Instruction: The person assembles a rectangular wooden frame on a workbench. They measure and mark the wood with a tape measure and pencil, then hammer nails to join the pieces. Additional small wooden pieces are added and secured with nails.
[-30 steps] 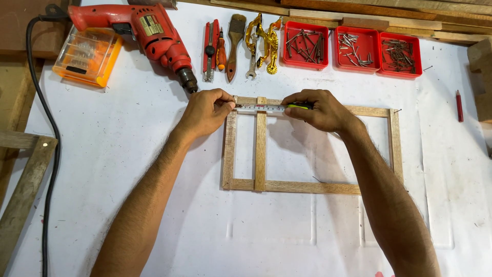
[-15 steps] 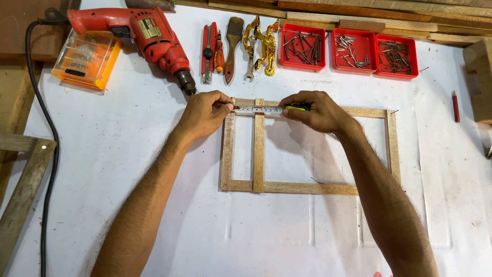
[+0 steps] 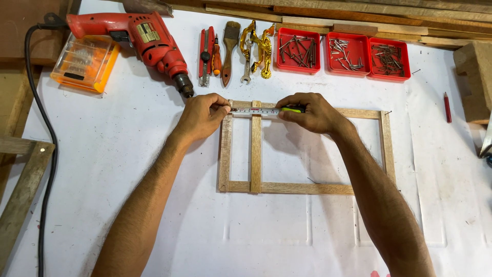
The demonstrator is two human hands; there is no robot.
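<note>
A thin wooden frame with one upright inner slat lies flat on the white sheet. A tape measure blade is stretched along the frame's top rail. My left hand pinches the blade's end at the frame's top left corner. My right hand is closed around the tape measure's body, of which only a yellow-green bit shows, and rests on the top rail right of the inner slat.
Behind the frame lie a red electric drill, an orange bit case, pliers, a screwdriver, a brush, gold handles and three red trays of nails and screws. A red pencil lies at right, a wood block beyond it.
Both hands stay on the tape along the top rail. Only the view has shifted slightly.
</note>
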